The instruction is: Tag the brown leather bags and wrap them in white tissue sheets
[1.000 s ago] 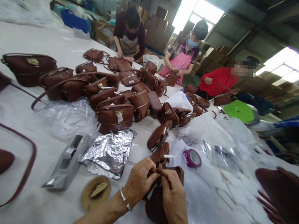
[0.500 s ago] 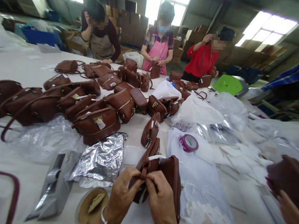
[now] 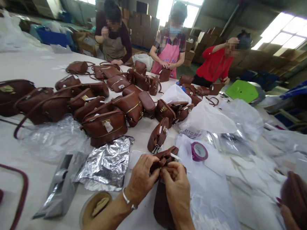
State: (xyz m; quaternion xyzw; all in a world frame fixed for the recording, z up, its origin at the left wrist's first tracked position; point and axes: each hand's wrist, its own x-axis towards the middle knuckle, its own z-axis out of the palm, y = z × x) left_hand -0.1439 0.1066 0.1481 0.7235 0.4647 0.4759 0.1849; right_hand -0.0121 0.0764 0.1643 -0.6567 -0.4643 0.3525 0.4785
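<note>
A brown leather handbag lies on the table in front of me, partly covered by my hands. My left hand, with a silver bangle at the wrist, is closed with thumb and fingers pinching a brown strap at the bag's upper end. Beside it my right hand is closed too, pinching the same strap area. The fingertips nearly meet, and the exact spot they grip is partly hidden. A white wrapped piece sticks out above the right fingers. Just beyond stands another small brown bag.
Many brown handbags are piled across the table. A silver foil bag, a tape dispenser, a tape roll and purple tape lie nearby. Three people work opposite; another person's hand holds a bag at right.
My hands have moved slightly up and right, and the bag between them has turned. The view has shifted a little. The person at left has lowered a hand from the head.
</note>
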